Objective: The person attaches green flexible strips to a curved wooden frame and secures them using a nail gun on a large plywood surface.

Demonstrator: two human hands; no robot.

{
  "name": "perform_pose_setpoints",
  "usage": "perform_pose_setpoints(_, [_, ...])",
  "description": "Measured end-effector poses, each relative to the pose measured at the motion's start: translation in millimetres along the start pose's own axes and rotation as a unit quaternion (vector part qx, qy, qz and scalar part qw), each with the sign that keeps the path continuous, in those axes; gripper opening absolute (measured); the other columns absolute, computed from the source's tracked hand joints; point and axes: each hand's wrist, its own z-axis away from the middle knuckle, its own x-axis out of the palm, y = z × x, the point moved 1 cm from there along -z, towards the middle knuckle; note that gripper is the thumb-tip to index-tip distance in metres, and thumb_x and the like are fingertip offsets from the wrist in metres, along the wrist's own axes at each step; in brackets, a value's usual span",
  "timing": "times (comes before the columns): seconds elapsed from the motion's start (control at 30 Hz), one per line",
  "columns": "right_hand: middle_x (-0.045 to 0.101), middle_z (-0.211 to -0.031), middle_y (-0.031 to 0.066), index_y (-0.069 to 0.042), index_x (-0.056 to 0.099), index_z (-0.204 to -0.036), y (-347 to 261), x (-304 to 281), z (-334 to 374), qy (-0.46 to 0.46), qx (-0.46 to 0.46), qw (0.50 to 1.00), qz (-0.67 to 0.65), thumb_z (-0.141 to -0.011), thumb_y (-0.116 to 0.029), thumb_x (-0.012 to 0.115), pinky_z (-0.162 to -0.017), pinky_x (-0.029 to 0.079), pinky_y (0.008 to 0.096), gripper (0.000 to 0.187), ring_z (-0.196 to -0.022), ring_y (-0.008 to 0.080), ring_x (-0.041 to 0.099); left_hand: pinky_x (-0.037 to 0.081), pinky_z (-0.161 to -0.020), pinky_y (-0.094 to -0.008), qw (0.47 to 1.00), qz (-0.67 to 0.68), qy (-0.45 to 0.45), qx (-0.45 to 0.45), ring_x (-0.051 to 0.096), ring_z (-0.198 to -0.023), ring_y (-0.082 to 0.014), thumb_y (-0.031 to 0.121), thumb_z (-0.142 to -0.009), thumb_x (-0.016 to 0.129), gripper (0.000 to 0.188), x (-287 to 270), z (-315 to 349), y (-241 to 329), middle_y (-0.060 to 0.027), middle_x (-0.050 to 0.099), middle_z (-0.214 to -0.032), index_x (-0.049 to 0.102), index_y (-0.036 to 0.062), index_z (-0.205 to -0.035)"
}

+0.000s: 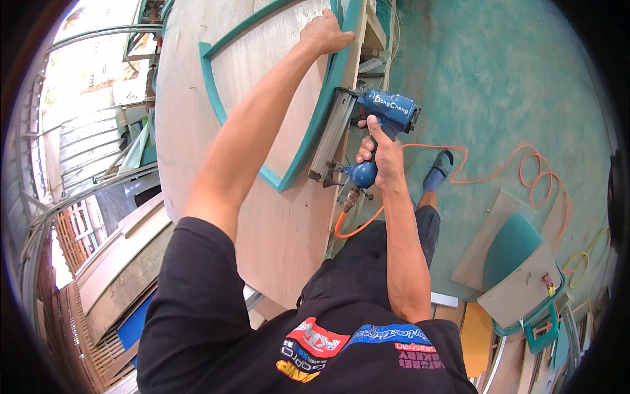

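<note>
Two bare hands at work here, and they're doing different jobs. Right hand [386, 154] has a blue nail gun [390, 108], fingers curled snugly round the handle and thumb lying up along the back of it. Can't tell if the trigger is squeezed. The silver magazine [331, 138] hangs on the workbench side, and the tool's nose sits right at the long curved side of a teal frame [314, 131]; can't tell whether it's touching.

That frame lies flat on a big pale wooden tabletop [275, 243], its long side running near the tabletop's edge. Left hand [326, 33] is up at the far end, fingers bent and thumb stretched out over the teal edge. Can't tell if it's pinching the strip or just pressing on it, since part of the fingers is hidden.

An orange hose [538, 154] plugs into the bottom of the gun's handle, then loops over the green-stained floor [485, 59]. One sandalled foot [436, 171] shows past the gun. Sheets of board [131, 269] are piled off to the left, with a teal panel [508, 249] among offcuts down at right.
</note>
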Motion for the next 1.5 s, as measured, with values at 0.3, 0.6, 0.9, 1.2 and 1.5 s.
perform_pose_setpoints(0.3, [0.044, -0.058, -0.005, -0.005, 0.063, -0.101, -17.4, 2.3, -13.9, -0.009, 0.013, 1.0, -0.002, -0.093, -0.036, 0.072, -0.046, 0.042, 0.0256, 0.033, -0.046, 0.0069, 0.045, 0.058, -0.072, -0.0425, 0.994, 0.042, 0.004, -0.101, 0.073, -0.084, -0.0365, 0.033, -0.071, 0.072, 0.04, -11.4, -70.5, 3.2, -0.025, 0.072, -0.087, 0.073, -0.0038, -0.086])
perform_pose_setpoints(0.6, [0.044, -0.058, -0.0045, -0.004, 0.064, -0.1, -34.9, 4.5, -22.0, -0.001, 0.03, 0.999, 0.016, -0.093, -0.036, 0.071, -0.046, 0.041, 0.0261, 0.033, -0.046, 0.0078, 0.045, 0.058, -0.073, -0.0434, 0.99, 0.071, -0.025, -0.121, 0.073, -0.084, -0.0357, 0.025, -0.071, 0.068, 0.034, -24.1, -56.6, 5.7, -0.0263, 0.072, -0.089, 0.072, -0.0025, -0.091])
perform_pose_setpoints(0.9, [0.044, -0.058, -0.0043, -0.004, 0.065, -0.102, -44.0, 6.9, -18.4, 0.013, 0.061, 0.998, 0.033, -0.093, -0.035, 0.072, -0.046, 0.041, 0.0262, 0.034, -0.047, 0.0074, 0.046, 0.055, -0.08, -0.0473, 0.998, 0.049, -0.001, -0.039, 0.069, -0.092, -0.0412, 0.022, -0.072, 0.064, 0.033, -12.9, -52.3, -3.0, -0.0268, 0.071, -0.094, 0.072, 0.0001, -0.097])
perform_pose_setpoints(1.2, [0.048, -0.058, -0.0031, -0.004, 0.063, -0.093, -45.6, 11.9, -12.9, 0.039, 0.062, 0.997, 0.025, -0.09, -0.033, 0.076, -0.044, 0.041, 0.0268, 0.032, -0.046, 0.0082, 0.047, 0.055, -0.082, -0.0495, 0.999, 0.025, -0.012, -0.041, 0.068, -0.093, -0.0434, 0.026, -0.074, 0.065, 0.035, -6.4, -54.6, -7.4, -0.0286, 0.07, -0.095, 0.07, -0.002, -0.095])
perform_pose_setpoints(1.5, [0.044, -0.057, -0.0045, -0.003, 0.065, -0.098, -40.4, 13.6, -10.4, 0.043, 0.063, 0.997, 0.03, -0.093, -0.034, 0.072, -0.045, 0.041, 0.026, 0.032, -0.045, 0.0075, 0.045, 0.055, -0.083, -0.0495, 0.999, 0.015, -0.011, -0.036, 0.068, -0.095, -0.0441, 0.028, -0.075, 0.064, 0.04, -5.6, -55.4, -6.5, -0.0311, 0.068, -0.098, 0.069, -0.0046, -0.097])
